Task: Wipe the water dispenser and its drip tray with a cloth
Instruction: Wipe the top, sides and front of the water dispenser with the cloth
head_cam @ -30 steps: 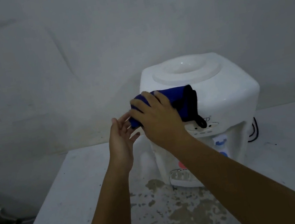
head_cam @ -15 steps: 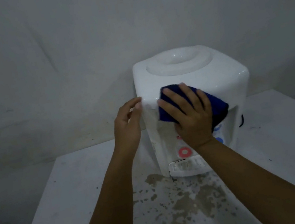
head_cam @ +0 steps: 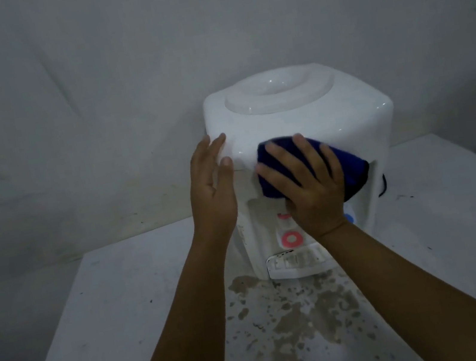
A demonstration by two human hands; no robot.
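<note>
A white tabletop water dispenser (head_cam: 307, 112) stands on a white table, with a round bottle seat on top. My right hand (head_cam: 306, 181) presses a folded blue cloth (head_cam: 351, 167) flat against its upper front panel, fingers spread over the cloth. My left hand (head_cam: 212, 184) rests open against the dispenser's left front corner, fingers pointing up. Below my right wrist a red ring-shaped tap button (head_cam: 290, 238) shows, and a blue one (head_cam: 349, 218) is partly hidden. The white slotted drip tray (head_cam: 298, 263) juts out at the base.
The white table (head_cam: 132, 308) has a patch of worn, flaking paint (head_cam: 288, 320) in front of the dispenser. A black cable (head_cam: 384, 184) hangs at the dispenser's right side. A grey wall rises close behind. The table's left edge drops to a dark floor.
My right hand slid the cloth from the dispenser's top left edge down onto the front panel. My left hand moved in to touch the left corner.
</note>
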